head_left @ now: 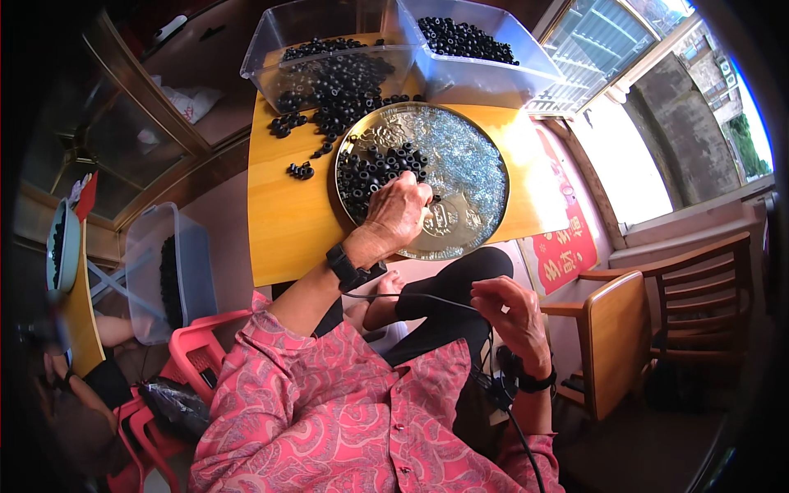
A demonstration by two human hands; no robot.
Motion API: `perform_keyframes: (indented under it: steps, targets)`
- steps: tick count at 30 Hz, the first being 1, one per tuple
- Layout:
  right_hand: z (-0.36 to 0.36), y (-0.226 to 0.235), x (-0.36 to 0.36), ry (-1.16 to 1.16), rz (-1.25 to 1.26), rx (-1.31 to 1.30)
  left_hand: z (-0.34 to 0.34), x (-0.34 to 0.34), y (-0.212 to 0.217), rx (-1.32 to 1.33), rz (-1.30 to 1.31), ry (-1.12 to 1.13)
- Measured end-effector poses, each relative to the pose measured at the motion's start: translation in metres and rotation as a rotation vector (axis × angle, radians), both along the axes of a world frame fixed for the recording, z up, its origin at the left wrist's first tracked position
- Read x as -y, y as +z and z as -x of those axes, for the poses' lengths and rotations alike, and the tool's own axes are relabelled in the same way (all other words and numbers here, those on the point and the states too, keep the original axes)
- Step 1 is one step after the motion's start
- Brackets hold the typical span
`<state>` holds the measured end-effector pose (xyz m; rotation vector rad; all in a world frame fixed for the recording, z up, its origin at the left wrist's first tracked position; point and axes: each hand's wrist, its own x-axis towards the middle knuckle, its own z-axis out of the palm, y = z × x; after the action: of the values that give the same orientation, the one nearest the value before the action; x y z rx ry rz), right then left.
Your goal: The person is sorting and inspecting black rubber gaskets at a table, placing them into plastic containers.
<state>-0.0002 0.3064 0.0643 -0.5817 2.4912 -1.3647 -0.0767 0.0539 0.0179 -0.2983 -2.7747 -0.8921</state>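
Observation:
My left hand [400, 210] reaches onto a round metal tray [494, 215] on a yellow table [288, 226]. Its fingers curl down at the edge of a heap of black rings [374, 170] on the tray's left side. What lies under the fingers is hidden. Small silvery parts [464, 156] cover the tray's right side. My right hand [511, 316] hovers over my lap with its fingers curled in, and nothing shows in it. A thin black cable [427, 297] runs from the black band on my left wrist past my right hand.
Two clear plastic bins [271, 57] [526, 70] with black rings stand at the table's far edge. Loose rings [329, 103] spill between them and the tray. A wooden chair [616, 345] is at my right. A red plastic chair [185, 345], another bin [193, 271] and another person [82, 394] are at my left.

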Motion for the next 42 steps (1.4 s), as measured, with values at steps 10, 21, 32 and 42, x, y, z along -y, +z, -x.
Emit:
perform_keyframes:
  steps: [10,21,32,42]
  targets:
    - [0.005,0.006,0.013,0.009,0.017,-0.036,-0.014,0.008,-0.004,-0.197,-0.107,-0.040]
    - [0.051,-0.028,0.051,-0.170,-0.061,-0.397,-0.095,0.026,0.010,0.493,-1.668,0.003]
    - [0.065,-0.054,0.081,-0.375,-0.476,-0.553,-0.127,0.033,-0.023,0.509,-1.963,0.001]
    - [0.054,-0.055,0.084,-0.279,-0.255,-0.617,-0.127,0.030,-0.026,0.440,-1.973,-0.011]
